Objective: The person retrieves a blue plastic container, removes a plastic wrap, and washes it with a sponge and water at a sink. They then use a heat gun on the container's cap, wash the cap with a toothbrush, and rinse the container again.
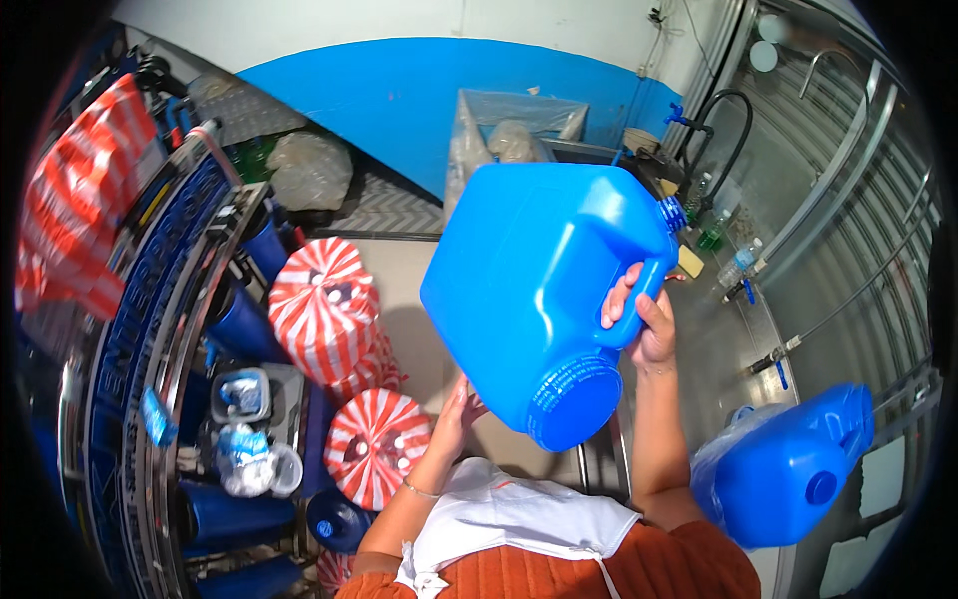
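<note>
A large blue plastic water jug (pixel 519 290) is held up in front of me, tilted, with its wide round cap (pixel 575 401) toward me. Its small ribbed spout (pixel 672 214) points to the far right. My right hand (pixel 647 317) is closed around the jug's moulded handle. My left hand (pixel 459 414) rests against the jug's lower left side and supports it; some of its fingers are hidden behind the jug.
To the right, a metal sink counter (pixel 720 299) holds plastic bottles (pixel 740 262) and a yellow sponge (pixel 690 263), with a blue-handled tap (pixel 679 118) behind. A second blue jug (pixel 788 469) stands lower right. Red-and-white striped bundles (pixel 321 299) and a rack (pixel 150 329) are left.
</note>
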The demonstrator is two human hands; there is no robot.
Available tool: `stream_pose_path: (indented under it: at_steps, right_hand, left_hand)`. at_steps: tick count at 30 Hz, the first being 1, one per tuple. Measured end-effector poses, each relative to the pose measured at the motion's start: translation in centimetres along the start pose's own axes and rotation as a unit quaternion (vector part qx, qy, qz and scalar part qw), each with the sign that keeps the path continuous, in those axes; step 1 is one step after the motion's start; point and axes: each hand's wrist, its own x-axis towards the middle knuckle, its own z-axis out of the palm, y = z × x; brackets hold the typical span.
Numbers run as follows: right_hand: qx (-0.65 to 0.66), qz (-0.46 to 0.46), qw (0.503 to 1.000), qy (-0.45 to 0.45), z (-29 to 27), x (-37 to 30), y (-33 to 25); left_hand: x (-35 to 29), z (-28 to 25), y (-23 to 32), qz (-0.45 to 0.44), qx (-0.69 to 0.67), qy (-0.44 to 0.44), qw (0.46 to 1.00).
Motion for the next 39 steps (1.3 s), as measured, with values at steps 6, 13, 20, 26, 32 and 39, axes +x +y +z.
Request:
stream_pose_path:
  at_steps: [6, 13, 20, 26, 32, 39]
  right_hand:
    - [-0.001, -0.039, 0.993, 0.113, -6.2, 4.8, 0.8]
    - [-0.285, -0.109, 0.92, 0.246, -17.5, 15.3, 5.8]
    - [-0.55, -0.048, 0.777, 0.302, -26.9, 24.2, 8.9]
    - [-0.584, 0.074, 0.723, 0.361, -35.1, 30.4, 8.8]
    - [-0.693, 0.145, 0.655, 0.263, -41.0, 35.1, 8.1]
    - [-0.759, 0.185, 0.597, 0.183, -45.9, 38.1, 6.8]
  left_hand:
    - [16.0, 0.8, -0.9, -0.116, 0.031, -0.09, 0.989]
    - [35.0, -2.0, 4.7, -0.1, 0.218, -0.18, 0.954]
    - [48.9, -3.6, 5.5, -0.084, 0.28, -0.183, 0.939]
    - [58.9, 1.5, 5.1, -0.048, 0.385, -0.329, 0.861]
    - [67.9, 5.8, 4.2, -0.014, 0.434, -0.37, 0.822]
    - [81.4, 5.5, -2.0, -0.006, 0.423, -0.258, 0.868]
